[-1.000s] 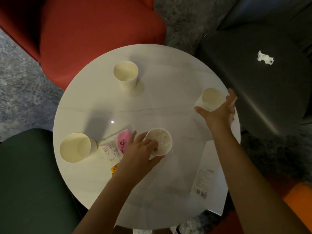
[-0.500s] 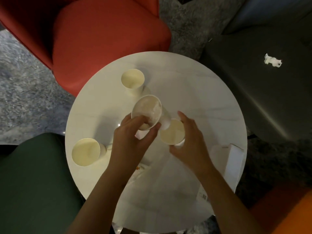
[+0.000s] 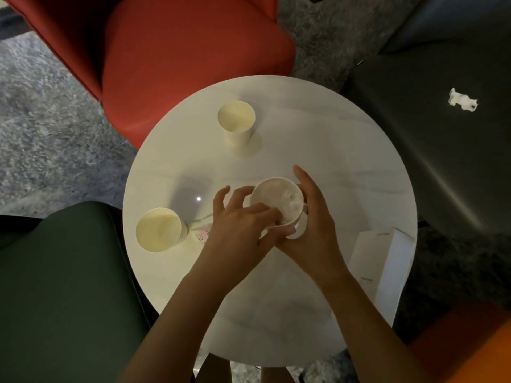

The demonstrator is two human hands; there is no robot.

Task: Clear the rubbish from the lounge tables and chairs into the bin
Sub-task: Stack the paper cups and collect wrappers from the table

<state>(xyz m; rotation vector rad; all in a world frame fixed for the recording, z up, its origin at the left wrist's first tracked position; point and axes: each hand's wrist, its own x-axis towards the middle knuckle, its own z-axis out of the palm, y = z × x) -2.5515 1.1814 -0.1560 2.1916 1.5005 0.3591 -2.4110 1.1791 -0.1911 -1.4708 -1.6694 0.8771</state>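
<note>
On the round desk [image 3: 276,313], a paper cup [image 3: 159,229] stands at the left. Near the middle, the left hand [image 3: 240,230] pinches the rim of a whitish cup [image 3: 278,201], its other fingers lifted. The right hand [image 3: 312,225] has its fingers curled round a second cup [image 3: 300,230] beneath. A crumpled tissue [image 3: 461,100] lies on the grey chair [image 3: 442,161].

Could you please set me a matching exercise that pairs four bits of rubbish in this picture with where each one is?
Things:
1. crumpled tissue
2. stained cup
3. white leaflet
4. plain cup beside the wrapper

Places:
A. gripped between the left hand and right hand
B. on the dark grey chair
C. table edge nearest the green chair
D. at the table's right edge

Pairs: 1-B, 2-A, 3-D, 4-C.
</note>
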